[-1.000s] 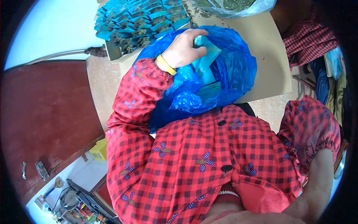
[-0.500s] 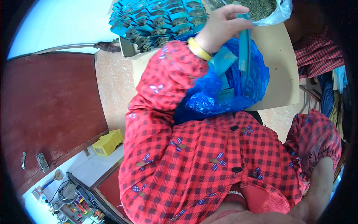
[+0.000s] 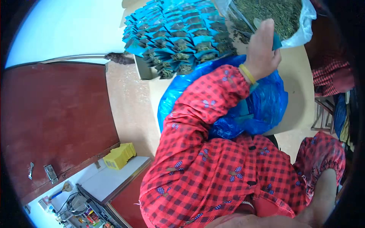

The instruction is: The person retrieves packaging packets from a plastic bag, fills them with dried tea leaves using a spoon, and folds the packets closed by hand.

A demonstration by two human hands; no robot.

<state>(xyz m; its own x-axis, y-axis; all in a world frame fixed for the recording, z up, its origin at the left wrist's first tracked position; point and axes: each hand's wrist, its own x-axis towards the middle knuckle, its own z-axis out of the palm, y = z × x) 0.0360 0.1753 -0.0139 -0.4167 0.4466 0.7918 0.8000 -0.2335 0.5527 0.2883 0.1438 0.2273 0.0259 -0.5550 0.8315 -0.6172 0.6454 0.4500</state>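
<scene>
My left hand (image 3: 262, 53), with a yellow band at its wrist, is closed on a teal packet (image 3: 276, 41) mostly hidden behind the fingers. It is over the near edge of a clear plastic bag (image 3: 306, 28) holding dried green leaves (image 3: 281, 15). Below the hand, a blue plastic bag (image 3: 275, 100) lies open with teal packets (image 3: 243, 108) inside. Left of the hand, many upright teal packets filled with leaves (image 3: 178, 45) stand in rows in a carton (image 3: 143, 70). My right forearm (image 3: 325, 190) bends toward the bottom edge; the fingers of that hand cannot be made out.
Beneath the bags is a tan work surface (image 3: 302, 76). Red checked cloth (image 3: 327, 81) and a wooden frame (image 3: 323, 117) are at the right. At the left are a dark red door (image 3: 57, 125), a yellow box (image 3: 119, 155) and a shelf of small items (image 3: 89, 218).
My left hand has lifted a teal packet from the blue bag and moved up and right to the leaf bag. The view has shifted, and my right arm remains bent.
</scene>
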